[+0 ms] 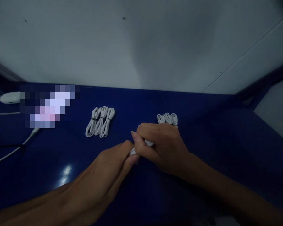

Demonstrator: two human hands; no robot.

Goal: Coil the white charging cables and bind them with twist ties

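Observation:
Both hands meet over the middle of a dark blue table [202,150]. My right hand [162,147] is curled shut around a bundle of white cable [149,143], of which only a small part shows between the fingers. My left hand [113,169] pinches the near end of the same cable bundle at its fingertips. Three tied white cable coils [100,121] lie side by side on the table to the far left of the hands. More white cable coils [167,118] lie just beyond my right hand, partly hidden by it.
A white rounded object [9,97] and a loose white cord [16,147] lie at the left edge, beside a blurred-out patch. A pale wall [141,44] rises behind the table. The table's right edge runs diagonally at the far right.

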